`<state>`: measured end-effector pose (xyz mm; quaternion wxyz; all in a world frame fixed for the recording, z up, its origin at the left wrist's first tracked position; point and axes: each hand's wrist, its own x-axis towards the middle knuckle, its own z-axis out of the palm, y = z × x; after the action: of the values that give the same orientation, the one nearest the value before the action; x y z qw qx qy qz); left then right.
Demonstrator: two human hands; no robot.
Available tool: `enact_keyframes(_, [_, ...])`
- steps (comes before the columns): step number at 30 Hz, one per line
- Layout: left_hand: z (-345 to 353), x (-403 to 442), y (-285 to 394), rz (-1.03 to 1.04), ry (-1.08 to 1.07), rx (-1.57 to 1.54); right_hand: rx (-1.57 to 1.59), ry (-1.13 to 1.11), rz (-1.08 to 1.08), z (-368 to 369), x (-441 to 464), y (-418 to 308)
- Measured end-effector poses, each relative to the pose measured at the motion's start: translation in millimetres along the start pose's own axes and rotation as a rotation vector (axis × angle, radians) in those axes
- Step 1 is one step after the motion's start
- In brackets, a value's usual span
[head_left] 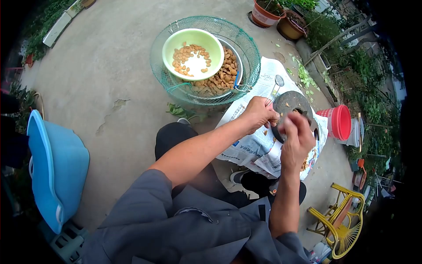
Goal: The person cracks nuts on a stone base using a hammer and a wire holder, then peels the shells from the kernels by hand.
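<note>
My left hand (260, 115) is closed round the handle of a small wire whisk (278, 82) with a spiral head, which points away from me. Beside it, a round dark stone block (283, 101) with a hole in its middle lies on newspaper (250, 152), with brown shell bits on it. My right hand (298, 143) is raised over the near side of the stone, fingers curled and blurred by motion; what it grips, if anything, is hidden. Beyond my hands, a light green bowl (215, 42) holds brown kernels and rests on a metal basin (239, 66) of brown nuts or shells.
A green mesh basket (250, 48) surrounds both bowls. On the left stands a blue plastic tub (70, 158). To the right are a red bucket (340, 123) and a yellow chair (338, 220). Potted plants (265, 16) line the back right.
</note>
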<state>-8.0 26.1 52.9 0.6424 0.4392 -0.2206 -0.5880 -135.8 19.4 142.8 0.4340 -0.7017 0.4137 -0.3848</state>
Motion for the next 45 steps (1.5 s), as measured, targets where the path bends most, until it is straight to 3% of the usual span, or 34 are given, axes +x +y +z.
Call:
enact_keyframes(3, [-5.8, -2.1, 0.3, 0.003, -0.013, -0.031, -0.228, 0.176, 0.143, -68.6, -72.2, 59.8])
enact_keyframes(6, [-7.4, -4.3, -0.5, 0.089, -0.005, 0.002, -0.869, 0.107, -0.223, -144.3, -139.6, 108.2])
enact_keyframes(8, [-7.5, -8.7, -1.4, 0.155, 0.003, 0.031, -0.974, 0.19, -0.143, -185.9, -171.3, 133.5])
enact_keyframes(9, [-6.7, -13.5, -1.3, 0.177, 0.025, 0.03, -1.002, 0.226, 0.008, -206.0, -183.3, 145.1])
enact_keyframes(11, [-7.1, -17.9, -4.7, 0.185, 0.069, 0.053, -1.097, 0.237, -0.042, -230.3, -200.1, 161.1])
enact_keyframes(13, [-6.9, -23.8, -10.2, 0.253, 0.13, 0.059, -1.178, 0.278, 0.043, -247.9, -212.9, 172.9])
enact_keyframes(14, [-2.5, -29.1, -11.8, 0.269, 0.157, 0.056, -1.045, 0.339, 0.205, -241.2, -210.4, 161.7])
enact_keyframes(16, [5.9, -37.0, -16.3, 0.279, 0.195, 0.087, -1.113, 0.362, 0.062, -238.1, -213.2, 175.9])
enact_keyframes(21, [63.6, -43.1, -23.5, 0.272, 0.181, 0.213, -0.952, 0.35, 0.134, -238.5, -207.8, 163.9])
enact_keyframes(28, [130.7, 26.5, -23.2, 0.324, 0.107, 0.327, -0.954, 0.381, 0.133, -247.0, -215.2, 162.3])
enact_keyframes(31, [125.7, 50.5, -35.9, 0.241, 0.145, 0.529, -0.774, 0.39, -0.067, -228.1, -203.8, 149.7])
enact_keyframes(33, [122.2, 56.9, -41.3, 0.206, 0.154, 0.568, -0.408, 0.296, 0.159, -205.8, -184.6, 127.8])
enact_keyframes(35, [120.9, 55.7, -39.7, 0.212, 0.199, 0.587, -0.2, 0.276, 0.194, -181.4, -169.5, 158.8])
enact_keyframes(37, [107.4, 54.8, -39.3, 0.303, 0.209, 0.542, 0.056, 0.059, 0.483, -170.6, -153.7, 173.1])
enact_keyframes(40, [91.5, 35.1, -29.2, 0.35, 0.265, 0.47, 0.647, -0.039, 0.807, -159.0, -139.5, 158.5])
enact_keyframes(43, [57.4, 16.4, -35.8, 0.334, 0.353, 0.486, 1.088, -0.14, 0.771, -146.9, -134.3, 168.1])
enact_keyframes(45, [38.2, 4.9, -43.1, 0.261, 0.395, 0.467, 1.146, -0.189, 0.778, -145.0, -130.8, 166.9])
